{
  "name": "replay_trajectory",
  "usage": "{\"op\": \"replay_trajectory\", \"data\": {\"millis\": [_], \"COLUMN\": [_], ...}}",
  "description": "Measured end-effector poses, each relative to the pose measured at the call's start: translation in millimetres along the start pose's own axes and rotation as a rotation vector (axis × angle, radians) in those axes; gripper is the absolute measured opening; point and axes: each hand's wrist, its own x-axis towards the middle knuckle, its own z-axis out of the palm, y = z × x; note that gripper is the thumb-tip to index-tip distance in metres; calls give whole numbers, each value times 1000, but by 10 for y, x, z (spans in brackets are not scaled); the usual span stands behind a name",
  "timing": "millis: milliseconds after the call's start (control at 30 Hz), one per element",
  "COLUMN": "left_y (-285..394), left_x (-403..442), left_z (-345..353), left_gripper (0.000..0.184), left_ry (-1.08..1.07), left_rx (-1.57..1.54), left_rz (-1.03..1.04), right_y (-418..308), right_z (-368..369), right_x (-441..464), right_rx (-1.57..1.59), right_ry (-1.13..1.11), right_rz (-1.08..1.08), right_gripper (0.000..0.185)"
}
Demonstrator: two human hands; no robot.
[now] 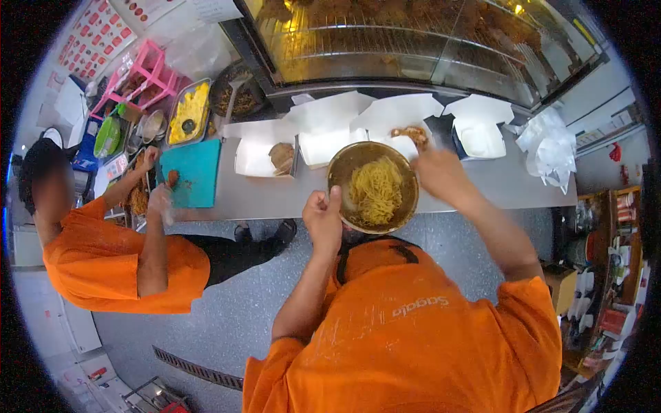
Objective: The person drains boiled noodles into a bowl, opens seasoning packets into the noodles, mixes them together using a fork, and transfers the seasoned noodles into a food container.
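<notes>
My left hand (322,219) grips the near-left rim of a round metal bowl (334,172), thumb over the edge. A mound of yellow noodles (376,191) lies in the bowl, which is held over the counter's front edge. My right hand (441,175) is at the bowl's right side, below an open white box (398,113). Blur and the angle hide its fingers, so I cannot tell whether it holds anything. A brown fried piece (412,134) shows at that box, just above my right hand.
More open white takeaway boxes (255,155) line the steel counter (482,186), one with a brown piece inside. At right hang white plastic bags (551,144). A co-worker (131,268) stands left at a teal cutting board (200,182). Behind is a glass display case (358,55).
</notes>
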Motion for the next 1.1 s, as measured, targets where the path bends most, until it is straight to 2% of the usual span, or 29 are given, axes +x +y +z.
{"op": "replay_trajectory", "data": {"millis": [33,100,167,233,267,333,367,433,533,567,633,767,833,900,933,967,1033,1100], "left_y": [-15,-56,17,-29,-44,-19,-35,-85,-77,-78,-132,-152,-178,-208,-172,-149,-122,-126], "left_x": [-14,-202,-291,-368,-428,-513,-623,-803,-1064,-1162,-1451,-1928,-2148,-2469,-2597,-2738,-2950,-3120], "left_z": [19,29,66,-13,-55,-68,-101,-182,-332,-385,-532,-826,-976,-1074,-1096,-1138,-1247,-1331], "left_gripper": [36,36,40,40,40,41,41,41,41,40,40,40,39,39,37,36,35,34], "left_ry": [56,133,101,113,120,146,166,141,138,156,140,130,137,132,141,148,169,200], "left_rx": [21,41,6,7,5,-19,-28,-44,-40,-16,-23,-3,2,23,-19,-59,-62,-77], "left_rz": [81,134,66,77,77,107,111,116,114,102,86,170,164,161,152,145,200,238], "right_y": [-35,-243,-323,-242,-298,-415,-512,-743,-811,-867,-1051,-1290,-1371,-1551,-1555,-1656,-1857,-1642], "right_z": [18,-90,-2,135,201,266,227,106,247,212,179,180,116,-203,-85,2,113,146], "right_x": [-164,-511,-499,-449,-579,-844,-896,-932,-1182,-1240,-1554,-2162,-2549,-2780,-2815,-2960,-3188,-3513], "right_rx": [-9,188,276,527,528,190,188,434,293,282,453,231,271,477,598,607,447,430], "right_ry": [4,-175,-101,106,107,27,23,102,108,110,107,150,115,222,250,255,115,201], "right_rz": [-11,-195,-138,134,131,46,46,-74,48,37,-50,12,33,233,160,170,213,136], "right_gripper": [18,16,16,18,18,17,17,17,20,20,21,16,12,11,13,13,13,13]}}
